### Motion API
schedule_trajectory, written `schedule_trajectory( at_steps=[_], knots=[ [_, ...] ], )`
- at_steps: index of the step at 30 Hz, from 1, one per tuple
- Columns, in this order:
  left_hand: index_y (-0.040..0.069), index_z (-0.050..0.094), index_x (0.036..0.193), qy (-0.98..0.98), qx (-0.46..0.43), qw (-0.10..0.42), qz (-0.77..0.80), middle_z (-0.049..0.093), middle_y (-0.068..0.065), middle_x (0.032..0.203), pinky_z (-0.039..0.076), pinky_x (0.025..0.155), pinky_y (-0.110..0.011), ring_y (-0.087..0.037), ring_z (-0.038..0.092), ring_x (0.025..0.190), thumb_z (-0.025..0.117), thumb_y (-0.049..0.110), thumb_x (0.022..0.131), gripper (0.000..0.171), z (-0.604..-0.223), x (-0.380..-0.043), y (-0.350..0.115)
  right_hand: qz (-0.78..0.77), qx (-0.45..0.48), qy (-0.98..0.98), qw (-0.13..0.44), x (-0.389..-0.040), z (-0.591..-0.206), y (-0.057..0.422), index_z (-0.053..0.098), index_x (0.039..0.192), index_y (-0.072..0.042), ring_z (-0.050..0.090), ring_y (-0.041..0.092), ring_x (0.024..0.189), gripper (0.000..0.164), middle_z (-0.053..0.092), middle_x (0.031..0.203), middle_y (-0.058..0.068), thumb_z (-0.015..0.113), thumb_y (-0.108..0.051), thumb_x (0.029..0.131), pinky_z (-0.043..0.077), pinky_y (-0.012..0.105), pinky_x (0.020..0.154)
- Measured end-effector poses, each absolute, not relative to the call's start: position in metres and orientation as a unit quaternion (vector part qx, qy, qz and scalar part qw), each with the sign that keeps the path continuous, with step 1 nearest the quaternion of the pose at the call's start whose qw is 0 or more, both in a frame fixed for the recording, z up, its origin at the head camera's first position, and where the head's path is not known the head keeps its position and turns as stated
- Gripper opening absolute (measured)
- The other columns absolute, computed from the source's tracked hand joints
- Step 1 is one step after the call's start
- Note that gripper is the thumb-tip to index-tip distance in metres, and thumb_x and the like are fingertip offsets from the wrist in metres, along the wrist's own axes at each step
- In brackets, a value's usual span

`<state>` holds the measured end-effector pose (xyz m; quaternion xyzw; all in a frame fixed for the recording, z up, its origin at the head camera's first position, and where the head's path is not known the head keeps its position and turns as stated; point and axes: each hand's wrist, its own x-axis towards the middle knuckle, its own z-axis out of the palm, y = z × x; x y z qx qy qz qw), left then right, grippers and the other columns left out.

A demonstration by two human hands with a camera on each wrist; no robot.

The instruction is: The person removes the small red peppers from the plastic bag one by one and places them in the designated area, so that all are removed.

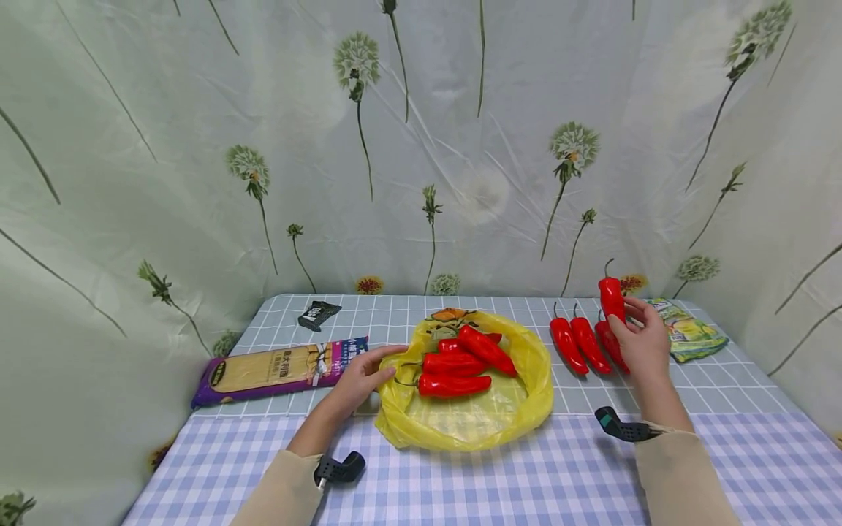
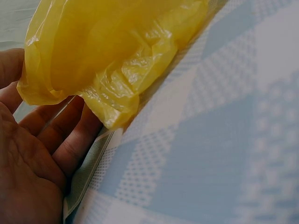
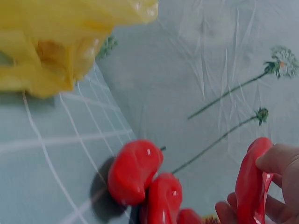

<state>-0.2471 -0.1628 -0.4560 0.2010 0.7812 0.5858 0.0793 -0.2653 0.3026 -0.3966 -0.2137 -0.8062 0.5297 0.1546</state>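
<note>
My left hand (image 1: 358, 376) holds the left rim of a yellow plastic bag (image 1: 536, 409), which lies with its mouth spread wide. In the left wrist view the bag (image 2: 117, 56) partly hides my fingers (image 2: 74, 140). Several shiny red chili peppers (image 1: 454, 386) lie inside the bag. On the right, my right hand (image 1: 645, 340) pinches another red chili pepper (image 1: 611, 296) between thumb and fingers, raised with its stem upward. Three more red chili peppers (image 1: 569, 347) lie side by side beneath and left of this hand; the rightmost is partly covered by it.
A purple pasta packet (image 1: 283, 372) lies left of the bag, with a small black packet (image 1: 319, 314) behind it. A green and yellow packet (image 1: 687, 332) rests at the far right. The table has a grey gridded cloth (image 1: 388, 310) and a blue checked cloth (image 1: 513, 489). A flowered curtain stands behind.
</note>
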Motion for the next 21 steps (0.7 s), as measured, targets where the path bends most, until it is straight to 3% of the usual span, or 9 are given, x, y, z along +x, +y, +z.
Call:
schedule_trajectory(
  at_steps=[8, 15, 21],
  knots=[
    [0.016, 0.055, 0.144, 0.778, 0.203, 0.082, 0.589, 0.051, -0.012, 0.151, 0.051, 0.095, -0.016, -0.035, 0.053, 0.133, 0.058, 0.021, 0.099, 0.045, -0.456, -0.247, -0.163, 0.489, -0.251, -0.821, 0.159, -0.262, -0.406, 0.317, 0.034, 0.155, -0.014, 0.048, 0.04, 0.136, 0.062, 0.039, 0.158, 0.018, 0.056, -0.03, 0.099, 0.045, 0.054, 0.109],
    [0.016, 0.055, 0.143, 0.779, 0.203, 0.081, 0.588, 0.051, -0.012, 0.151, 0.052, 0.095, -0.016, -0.035, 0.053, 0.133, 0.058, 0.02, 0.099, 0.045, -0.456, -0.246, -0.163, 0.45, -0.263, -0.842, 0.142, -0.26, -0.416, 0.329, 0.032, 0.155, -0.009, 0.037, 0.044, 0.142, 0.063, 0.036, 0.158, 0.024, 0.056, -0.022, 0.098, 0.045, 0.06, 0.107],
    [0.015, 0.055, 0.143, 0.778, 0.204, 0.079, 0.588, 0.051, -0.013, 0.151, 0.052, 0.094, -0.016, -0.036, 0.054, 0.132, 0.058, 0.02, 0.099, 0.045, -0.456, -0.246, -0.163, 0.419, -0.257, -0.861, 0.132, -0.259, -0.423, 0.338, 0.038, 0.15, -0.001, 0.039, 0.046, 0.138, 0.058, 0.043, 0.15, 0.03, 0.055, -0.02, 0.098, 0.046, 0.059, 0.107]
  ],
)
